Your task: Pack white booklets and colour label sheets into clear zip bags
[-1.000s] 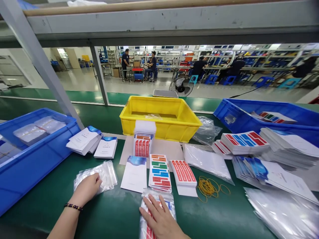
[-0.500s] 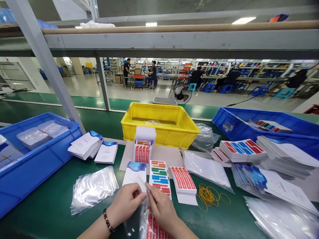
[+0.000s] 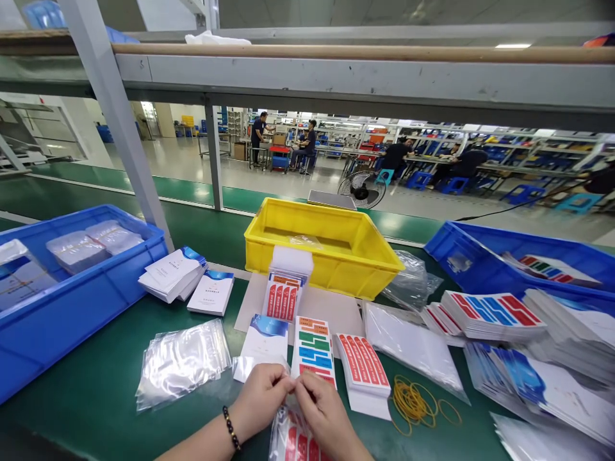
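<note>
My left hand [image 3: 262, 398], with a beaded bracelet on its wrist, and my right hand [image 3: 323, 410] meet at the fingertips. Both are closed in a pinch on a clear plastic bag [image 3: 243, 367], mostly hidden by the fingers. Below my right hand lies a bagged red label sheet [image 3: 293, 443]. Just beyond the fingers are a blue-and-white booklet [image 3: 265, 342] and a sheet of multicoloured labels [image 3: 313, 349]. A stack of red label sheets [image 3: 364, 365] is to the right. Flat clear bags [image 3: 185, 362] lie left of my left hand.
A yellow bin [image 3: 317, 256] stands behind, with blue bins at left [image 3: 81, 294] and right [image 3: 480, 256]. Yellow rubber bands [image 3: 416, 403], booklet stacks [image 3: 211, 291] and more label sheets [image 3: 497, 314] lie around. A metal shelf beam [image 3: 336, 77] crosses overhead; people [image 3: 398, 155] sit far back.
My fingertips have come together on the clear bag, part of which now shows left of my left hand. The view has shifted, so the table things appear slightly further right.
</note>
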Demonstrator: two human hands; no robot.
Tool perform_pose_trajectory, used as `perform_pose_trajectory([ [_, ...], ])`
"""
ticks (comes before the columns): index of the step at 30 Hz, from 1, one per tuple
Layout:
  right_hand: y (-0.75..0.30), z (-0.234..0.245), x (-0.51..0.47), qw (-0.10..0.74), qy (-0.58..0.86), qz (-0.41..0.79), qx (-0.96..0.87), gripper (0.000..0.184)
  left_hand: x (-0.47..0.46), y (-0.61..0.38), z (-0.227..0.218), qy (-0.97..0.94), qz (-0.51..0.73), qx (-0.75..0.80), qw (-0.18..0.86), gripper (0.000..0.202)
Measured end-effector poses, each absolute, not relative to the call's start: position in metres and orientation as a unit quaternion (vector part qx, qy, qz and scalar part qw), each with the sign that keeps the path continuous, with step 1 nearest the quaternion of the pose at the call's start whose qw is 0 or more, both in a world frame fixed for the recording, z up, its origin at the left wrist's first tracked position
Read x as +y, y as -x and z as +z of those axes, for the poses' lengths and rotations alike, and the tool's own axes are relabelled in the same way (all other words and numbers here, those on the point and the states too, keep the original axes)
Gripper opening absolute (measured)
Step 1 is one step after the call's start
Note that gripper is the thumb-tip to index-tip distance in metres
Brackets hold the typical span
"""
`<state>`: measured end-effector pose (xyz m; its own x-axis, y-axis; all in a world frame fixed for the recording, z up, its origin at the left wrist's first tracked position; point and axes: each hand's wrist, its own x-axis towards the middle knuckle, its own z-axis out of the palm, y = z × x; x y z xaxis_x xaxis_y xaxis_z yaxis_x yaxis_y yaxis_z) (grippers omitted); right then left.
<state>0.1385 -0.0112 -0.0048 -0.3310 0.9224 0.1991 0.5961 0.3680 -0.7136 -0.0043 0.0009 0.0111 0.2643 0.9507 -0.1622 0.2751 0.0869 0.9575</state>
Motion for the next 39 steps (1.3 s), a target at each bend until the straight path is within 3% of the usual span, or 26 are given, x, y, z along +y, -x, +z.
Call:
perform_pose_trajectory([
  [7, -0.141, -0.012, -0.001, 0.338, 0.534, 0.052, -0.773, 0.035, 0.001, 0.002, 0.007, -0.614, 0.303, 0.519, 0.511, 0.028],
  [10, -0.141, -0.008, -0.005, 0.362, 0.496, 0.007, -0.789, 0.022, 0.006, 0.003, 0.007, -0.591, 0.313, 0.532, 0.519, 0.026],
  [14, -0.14, -0.006, -0.016, 0.317, 0.43, -0.004, -0.845, 0.026, 0.011, 0.01, 0.016, -0.573, 0.321, 0.553, 0.514, 0.027],
  [17, -0.142, -0.003, -0.019, 0.317, 0.415, 0.026, -0.853, 0.025, 0.006, 0.018, 0.034, -0.6, 0.334, 0.553, 0.471, 0.028],
  [20, -0.146, 0.012, -0.021, 0.329, 0.393, 0.148, -0.846, 0.024, -0.005, 0.029, 0.058, -0.766, 0.34, 0.454, 0.304, 0.017],
  [24, -0.151, 0.04, -0.028, 0.268, 0.376, 0.292, -0.838, 0.02, -0.017, 0.048, 0.08, -0.883, 0.189, 0.368, 0.222, 0.013],
  [28, -0.151, 0.061, -0.034, 0.16, 0.391, 0.351, -0.836, 0.015, -0.026, 0.07, 0.082, -0.857, 0.107, 0.428, 0.265, 0.014],
  [31, -0.14, 0.062, -0.027, 0.173, 0.347, 0.334, -0.859, 0.009, -0.032, 0.083, 0.075, -0.825, 0.094, 0.456, 0.32, 0.016],
  [33, -0.127, 0.051, -0.018, 0.184, 0.359, 0.268, -0.875, 0.015, -0.037, 0.089, 0.067, -0.802, 0.092, 0.478, 0.346, 0.018],
  [36, -0.106, 0.024, -0.003, 0.145, 0.402, 0.127, -0.895, 0.041, -0.042, 0.093, 0.052, -0.765, 0.1, 0.492, 0.403, 0.017],
  [39, -0.094, 0.0, 0.007, 0.08, 0.402, 0.034, -0.912, 0.045, -0.045, 0.096, 0.04, -0.722, 0.123, 0.504, 0.459, 0.017],
])
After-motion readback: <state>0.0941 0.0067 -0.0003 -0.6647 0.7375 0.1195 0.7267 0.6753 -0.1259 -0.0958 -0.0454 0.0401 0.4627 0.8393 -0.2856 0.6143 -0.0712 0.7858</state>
